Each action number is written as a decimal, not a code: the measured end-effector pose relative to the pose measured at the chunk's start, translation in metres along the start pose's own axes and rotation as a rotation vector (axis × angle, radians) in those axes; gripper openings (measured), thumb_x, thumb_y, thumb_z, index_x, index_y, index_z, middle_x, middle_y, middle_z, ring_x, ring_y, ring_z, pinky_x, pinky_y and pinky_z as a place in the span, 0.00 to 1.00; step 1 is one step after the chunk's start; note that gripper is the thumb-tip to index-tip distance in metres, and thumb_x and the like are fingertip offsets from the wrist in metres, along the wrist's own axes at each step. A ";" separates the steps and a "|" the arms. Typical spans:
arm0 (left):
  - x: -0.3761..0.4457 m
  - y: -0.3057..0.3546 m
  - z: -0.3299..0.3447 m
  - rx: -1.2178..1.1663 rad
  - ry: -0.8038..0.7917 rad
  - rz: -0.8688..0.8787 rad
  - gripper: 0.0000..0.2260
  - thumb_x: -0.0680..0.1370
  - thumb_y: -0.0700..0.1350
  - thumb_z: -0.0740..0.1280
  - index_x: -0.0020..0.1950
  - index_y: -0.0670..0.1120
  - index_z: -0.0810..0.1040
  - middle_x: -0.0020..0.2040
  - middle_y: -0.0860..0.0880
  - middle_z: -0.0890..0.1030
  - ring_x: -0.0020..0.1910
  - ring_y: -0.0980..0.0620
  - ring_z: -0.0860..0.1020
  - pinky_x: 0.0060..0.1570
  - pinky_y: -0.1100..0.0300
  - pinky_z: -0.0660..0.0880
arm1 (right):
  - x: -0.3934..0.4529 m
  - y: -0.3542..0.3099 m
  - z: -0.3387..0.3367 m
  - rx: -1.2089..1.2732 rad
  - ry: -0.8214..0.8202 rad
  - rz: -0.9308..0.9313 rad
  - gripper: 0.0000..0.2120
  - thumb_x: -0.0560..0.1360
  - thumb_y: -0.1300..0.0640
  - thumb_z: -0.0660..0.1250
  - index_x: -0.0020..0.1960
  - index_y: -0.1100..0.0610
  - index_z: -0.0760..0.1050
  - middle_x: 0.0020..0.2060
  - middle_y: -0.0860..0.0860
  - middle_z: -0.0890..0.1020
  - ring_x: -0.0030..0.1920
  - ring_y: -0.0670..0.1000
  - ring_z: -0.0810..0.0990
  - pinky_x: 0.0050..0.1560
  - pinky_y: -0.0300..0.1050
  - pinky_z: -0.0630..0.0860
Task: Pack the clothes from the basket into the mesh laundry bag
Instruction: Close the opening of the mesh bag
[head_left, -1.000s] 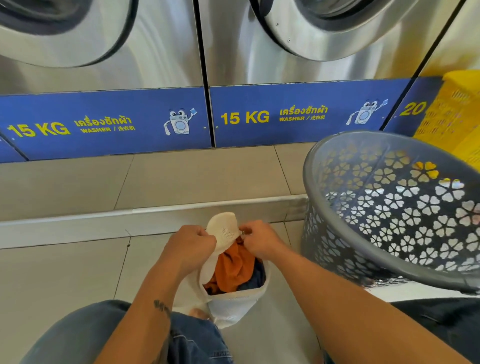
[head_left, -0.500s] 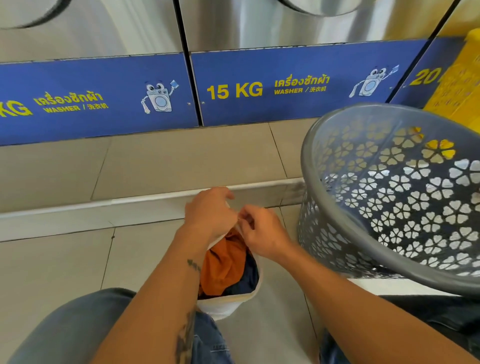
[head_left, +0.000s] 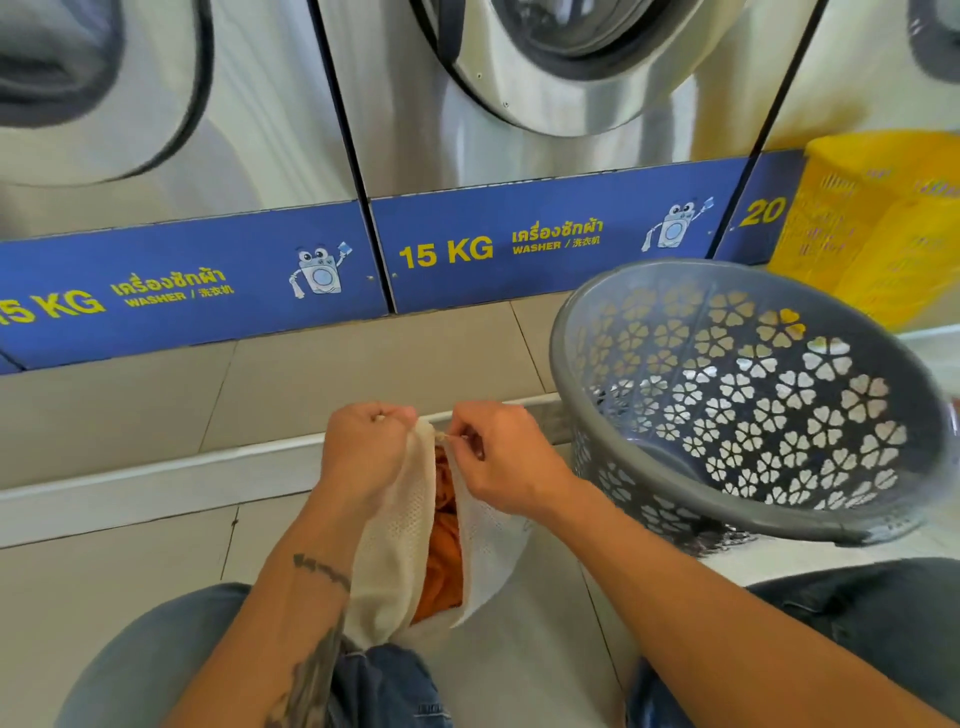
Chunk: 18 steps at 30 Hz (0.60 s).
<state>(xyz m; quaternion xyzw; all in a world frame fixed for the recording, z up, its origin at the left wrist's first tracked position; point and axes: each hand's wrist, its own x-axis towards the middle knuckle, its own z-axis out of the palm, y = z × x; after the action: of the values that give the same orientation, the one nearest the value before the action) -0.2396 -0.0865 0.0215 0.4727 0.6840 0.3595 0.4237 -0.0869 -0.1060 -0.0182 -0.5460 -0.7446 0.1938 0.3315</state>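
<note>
A white mesh laundry bag (head_left: 400, 540) hangs between my knees, stretched upward. Orange cloth (head_left: 445, 551) shows through its narrow opening. My left hand (head_left: 363, 452) grips the bag's top edge in a fist. My right hand (head_left: 498, 457) pinches the top of the bag on the other side, where a small zipper pull or cord shows between the fingers. The grey round basket (head_left: 644, 291) with flower-shaped holes stands tilted at the right; no clothes are visible inside it.
Steel washing machines (head_left: 519, 104) with blue "15 KG" panels (head_left: 545, 244) stand ahead on a tiled step (head_left: 260, 395). A yellow plastic basket (head_left: 883, 223) sits at the far right. My knees in jeans (head_left: 156, 660) flank the bag on the tiled floor.
The bag's mouth has been drawn from wide open to a narrow slit and pulled upward. Both hands have risen and come together at its top. The dark blue cloth is no longer visible.
</note>
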 end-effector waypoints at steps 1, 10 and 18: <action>-0.003 0.002 -0.003 -0.069 0.019 -0.045 0.04 0.77 0.46 0.69 0.48 0.48 0.82 0.44 0.50 0.81 0.44 0.50 0.78 0.46 0.54 0.75 | 0.001 -0.007 -0.004 -0.002 0.007 -0.014 0.07 0.76 0.58 0.65 0.39 0.52 0.72 0.33 0.46 0.75 0.35 0.50 0.74 0.34 0.50 0.74; -0.023 -0.017 -0.024 -0.383 -0.043 -0.210 0.03 0.74 0.37 0.69 0.45 0.42 0.83 0.46 0.42 0.84 0.47 0.44 0.81 0.52 0.47 0.80 | 0.007 -0.029 -0.005 0.689 -0.029 0.625 0.09 0.71 0.70 0.71 0.36 0.58 0.81 0.35 0.58 0.83 0.34 0.56 0.78 0.39 0.51 0.79; -0.030 -0.078 -0.013 0.143 -0.249 -0.425 0.03 0.73 0.38 0.67 0.46 0.41 0.79 0.46 0.41 0.82 0.45 0.44 0.81 0.47 0.49 0.82 | -0.027 -0.025 0.040 0.537 -0.181 0.817 0.10 0.70 0.74 0.65 0.35 0.63 0.80 0.29 0.55 0.80 0.30 0.51 0.76 0.32 0.43 0.75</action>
<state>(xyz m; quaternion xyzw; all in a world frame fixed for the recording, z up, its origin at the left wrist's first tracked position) -0.2727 -0.1396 -0.0363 0.3874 0.7343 0.1522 0.5363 -0.1275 -0.1372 -0.0379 -0.6693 -0.4195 0.5396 0.2914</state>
